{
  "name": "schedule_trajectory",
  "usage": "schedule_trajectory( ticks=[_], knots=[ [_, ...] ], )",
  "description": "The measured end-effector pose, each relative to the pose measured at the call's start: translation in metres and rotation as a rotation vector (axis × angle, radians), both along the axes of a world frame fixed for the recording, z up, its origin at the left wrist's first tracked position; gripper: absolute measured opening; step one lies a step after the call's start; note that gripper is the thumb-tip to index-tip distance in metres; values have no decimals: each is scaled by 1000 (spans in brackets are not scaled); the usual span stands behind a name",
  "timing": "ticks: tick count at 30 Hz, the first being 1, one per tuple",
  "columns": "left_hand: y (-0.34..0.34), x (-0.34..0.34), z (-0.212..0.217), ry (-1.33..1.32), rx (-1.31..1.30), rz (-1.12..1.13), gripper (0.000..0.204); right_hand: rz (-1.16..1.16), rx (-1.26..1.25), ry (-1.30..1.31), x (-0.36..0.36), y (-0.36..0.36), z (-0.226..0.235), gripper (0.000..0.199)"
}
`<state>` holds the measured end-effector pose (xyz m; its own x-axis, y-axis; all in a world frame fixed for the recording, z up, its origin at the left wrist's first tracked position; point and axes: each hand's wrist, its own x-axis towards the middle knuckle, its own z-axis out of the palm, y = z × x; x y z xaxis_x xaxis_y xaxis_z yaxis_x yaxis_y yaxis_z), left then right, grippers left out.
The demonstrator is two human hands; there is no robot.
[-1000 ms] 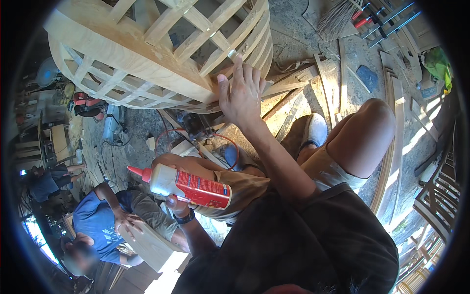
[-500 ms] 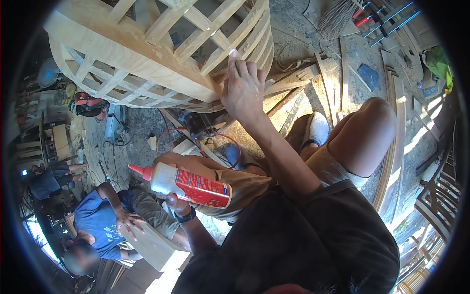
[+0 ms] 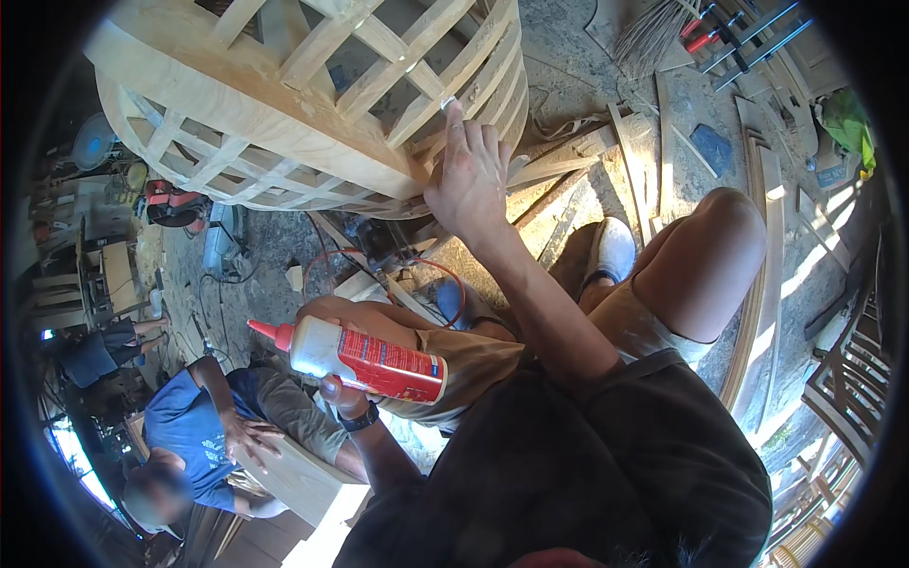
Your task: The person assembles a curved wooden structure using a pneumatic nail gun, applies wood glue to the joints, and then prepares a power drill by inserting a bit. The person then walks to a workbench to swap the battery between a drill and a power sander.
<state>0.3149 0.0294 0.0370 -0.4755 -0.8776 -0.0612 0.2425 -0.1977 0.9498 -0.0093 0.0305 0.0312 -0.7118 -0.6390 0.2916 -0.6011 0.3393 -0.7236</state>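
Note:
A white and red glue bottle (image 3: 379,364) with a red pointed nozzle lies tilted in my left hand (image 3: 343,396), nozzle toward the left. The thumb shows below the bottle, which hides the other fingers. My right hand (image 3: 471,180) reaches up to a curved wooden lattice frame (image 3: 322,52) with its index finger stretched out and the other fingers loosely bent. White paste, like glue, coats that fingertip, which touches or nearly touches a slat on the lattice's right side. Small white spots mark some slat crossings.
To the left, another person in a blue shirt (image 3: 194,426) holds a flat wooden board (image 3: 298,478). Wood strips (image 3: 665,142) litter the floor at right, near a bundle of twigs (image 3: 653,38) and bar clamps (image 3: 748,43). An orange cord (image 3: 459,275) loops by my feet.
My right hand has shifted slightly left and down, its fingertip still at the slat. The bottle stays in place. The other person's head has moved slightly.

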Motion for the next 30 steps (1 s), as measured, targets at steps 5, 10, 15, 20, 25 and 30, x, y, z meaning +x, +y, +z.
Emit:
schedule_trajectory(
  ticks=[5,10,15,20,25,30],
  knots=[
    [-6,9,-10,102,39,-62,92,6,-27,-58,6,-5,-3,78],
    [-3,16,-11,93,70,16,92,17,15,-15,-17,15,2,62],
    [-3,6,-8,86,73,-6,92,-58,91,211,-74,21,-19,60],
    [-4,1,-5,104,33,-66,92,10,150,320,-81,17,-30,57],
    [-4,1,-6,66,-29,-73,90,38,-173,-99,-82,22,-34,53],
    [-5,3,-8,69,-14,-57,90,278,-612,-1220,-63,32,-25,43]
  ],
)
